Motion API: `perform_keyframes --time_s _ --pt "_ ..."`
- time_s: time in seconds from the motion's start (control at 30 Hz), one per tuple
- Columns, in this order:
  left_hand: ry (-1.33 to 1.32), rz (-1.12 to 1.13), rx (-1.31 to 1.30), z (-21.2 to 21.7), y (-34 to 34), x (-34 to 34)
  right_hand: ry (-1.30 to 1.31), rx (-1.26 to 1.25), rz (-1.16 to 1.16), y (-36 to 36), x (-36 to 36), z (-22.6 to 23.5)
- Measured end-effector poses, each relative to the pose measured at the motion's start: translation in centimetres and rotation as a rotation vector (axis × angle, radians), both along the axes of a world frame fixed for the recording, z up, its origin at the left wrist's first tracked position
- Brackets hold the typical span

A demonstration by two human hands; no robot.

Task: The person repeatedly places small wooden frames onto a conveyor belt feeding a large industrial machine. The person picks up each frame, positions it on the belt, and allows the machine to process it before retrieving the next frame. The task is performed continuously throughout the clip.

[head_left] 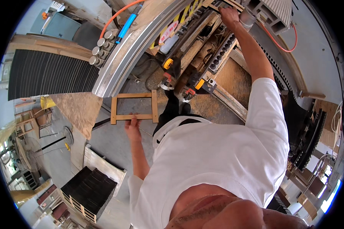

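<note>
My left hand (133,129) is closed on the near rail of a small wooden frame (154,105), made of two long rails between two end pieces. It is held out beside the machine, above the grey floor. My right arm stretches far forward over the machine (202,49), with my right hand (229,18) at its far end. The fingers there are bent down among light wooden strips (236,4), close to a grey cylinder (247,19). What they grip is partly hidden at the picture's upper edge.
Orange knobs (168,63) and metal rails stick out on the machine's near side. A curved bench (114,72) carries a blue air gun (127,28) and an orange hose (116,17). Sawdust (233,84) covers the machine bed. A stack of dark slats (88,191) stands behind on the left.
</note>
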State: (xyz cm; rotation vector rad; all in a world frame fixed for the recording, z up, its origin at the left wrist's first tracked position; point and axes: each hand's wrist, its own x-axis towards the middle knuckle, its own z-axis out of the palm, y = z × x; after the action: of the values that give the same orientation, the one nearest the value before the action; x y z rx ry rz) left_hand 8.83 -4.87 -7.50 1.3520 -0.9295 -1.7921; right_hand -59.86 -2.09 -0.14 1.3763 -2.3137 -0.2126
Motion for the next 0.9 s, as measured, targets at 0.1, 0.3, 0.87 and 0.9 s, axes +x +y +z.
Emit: perform_keyframes --time_s 0.1,0.3,0.87,0.9 --pt "-0.073 -0.015 -0.169 2.7 -0.5 1.4 -0.002 0.000 0.001 -0.1 -0.4 -0.5" --pt "-0.150 -0.031 -0.442 12.0 -1.8 4.5 -0.048 0.020 -0.108 -1.1 0.2 -0.3" --pt "0.440 0.108 -0.889 43.0 -28.1 20.5 -0.757 -0.904 0.303 -0.7 30.0 14.4" --pt "0.437 0.102 -0.862 44.5 -31.5 20.6 -0.790 -0.924 0.320 0.0 32.3 14.3"
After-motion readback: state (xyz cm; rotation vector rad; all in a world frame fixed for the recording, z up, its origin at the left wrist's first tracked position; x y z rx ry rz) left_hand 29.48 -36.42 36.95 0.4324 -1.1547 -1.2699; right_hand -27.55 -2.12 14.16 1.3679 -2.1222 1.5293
